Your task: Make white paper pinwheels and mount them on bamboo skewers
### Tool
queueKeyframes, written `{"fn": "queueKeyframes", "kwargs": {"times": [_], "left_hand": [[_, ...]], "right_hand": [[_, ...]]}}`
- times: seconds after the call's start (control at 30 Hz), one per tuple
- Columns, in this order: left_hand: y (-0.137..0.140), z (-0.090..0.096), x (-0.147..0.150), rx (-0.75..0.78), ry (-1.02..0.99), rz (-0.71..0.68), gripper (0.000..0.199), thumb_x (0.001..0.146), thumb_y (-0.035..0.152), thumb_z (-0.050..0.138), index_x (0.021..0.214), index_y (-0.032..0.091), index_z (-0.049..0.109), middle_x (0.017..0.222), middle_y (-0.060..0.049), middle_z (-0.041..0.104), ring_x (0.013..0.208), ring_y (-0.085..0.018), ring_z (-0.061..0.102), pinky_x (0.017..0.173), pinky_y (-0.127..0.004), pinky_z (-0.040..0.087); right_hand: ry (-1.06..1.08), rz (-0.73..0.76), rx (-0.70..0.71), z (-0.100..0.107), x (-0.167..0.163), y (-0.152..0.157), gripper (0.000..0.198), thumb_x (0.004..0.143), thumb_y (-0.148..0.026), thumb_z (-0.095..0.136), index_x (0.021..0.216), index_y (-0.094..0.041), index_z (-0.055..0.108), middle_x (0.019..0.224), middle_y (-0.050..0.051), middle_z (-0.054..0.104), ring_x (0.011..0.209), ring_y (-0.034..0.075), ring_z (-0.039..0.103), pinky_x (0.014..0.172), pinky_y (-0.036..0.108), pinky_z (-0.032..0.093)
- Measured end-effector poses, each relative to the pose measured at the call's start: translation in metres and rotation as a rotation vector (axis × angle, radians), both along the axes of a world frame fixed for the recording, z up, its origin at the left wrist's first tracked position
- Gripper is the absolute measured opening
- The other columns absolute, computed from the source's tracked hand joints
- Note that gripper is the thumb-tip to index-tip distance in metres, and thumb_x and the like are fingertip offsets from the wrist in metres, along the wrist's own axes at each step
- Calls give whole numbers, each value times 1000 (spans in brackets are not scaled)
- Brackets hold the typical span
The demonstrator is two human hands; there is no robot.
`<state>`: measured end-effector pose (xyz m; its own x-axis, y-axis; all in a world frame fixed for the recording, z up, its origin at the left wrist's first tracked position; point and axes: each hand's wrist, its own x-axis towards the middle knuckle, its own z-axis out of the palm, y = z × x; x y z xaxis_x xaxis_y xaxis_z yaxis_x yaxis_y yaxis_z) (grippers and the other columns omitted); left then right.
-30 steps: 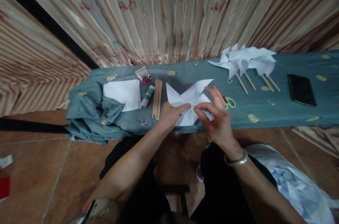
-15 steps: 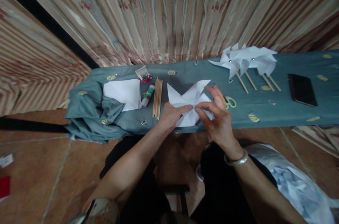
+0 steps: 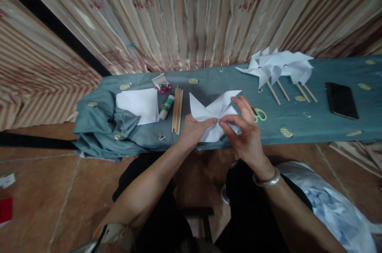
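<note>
A white paper pinwheel (image 3: 212, 110) with folded blades is held over the near part of the cloth. My left hand (image 3: 193, 127) grips it from the left, the thumb pressing near its centre and the fingers hidden underneath. At that centre, thumb and forefinger of my right hand (image 3: 246, 133) pinch a tiny shiny thumbtack (image 3: 218, 120); its other fingers are raised beside a blade. Green-handled scissors (image 3: 260, 114) lie just beyond the right hand, partly covered by it.
On the cloth-covered table (image 3: 205, 81), wooden sticks (image 3: 178, 110), a glue stick (image 3: 166, 107), a box of thumbtacks (image 3: 162, 85) and white paper sheets (image 3: 140, 105) lie left. Several pinwheels on sticks (image 3: 280, 65) and a phone (image 3: 342, 100) lie right. A plastic bag (image 3: 328, 201) stands below.
The pinwheel has tilted slightly in my hands, its upper right blade tip shifting a little right. Both hands keep nearly the same place and grip.
</note>
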<state>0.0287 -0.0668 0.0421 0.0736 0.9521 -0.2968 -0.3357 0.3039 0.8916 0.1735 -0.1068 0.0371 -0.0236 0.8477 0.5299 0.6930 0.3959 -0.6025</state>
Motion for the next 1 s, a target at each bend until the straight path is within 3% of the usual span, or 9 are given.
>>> {"fn": "queueKeyframes", "kwargs": {"times": [0.73,1.0], "left_hand": [[1,-1,-3,64,125,-23,24,50,21,83,70,12,72,70,-3,73,66,-18,66,66,-30,54],[1,3,-3,97,241,-32,15,53,17,78,65,12,72,65,-2,71,63,-17,65,60,-26,51]], "right_hand": [[-3,-1,-48,1,1,0,9,88,-28,60,82,-24,66,147,3,46,145,29,29,116,57,28],[41,-20,-88,1,-1,0,12,88,-32,60,80,-25,66,146,2,48,145,29,28,115,58,26]]}}
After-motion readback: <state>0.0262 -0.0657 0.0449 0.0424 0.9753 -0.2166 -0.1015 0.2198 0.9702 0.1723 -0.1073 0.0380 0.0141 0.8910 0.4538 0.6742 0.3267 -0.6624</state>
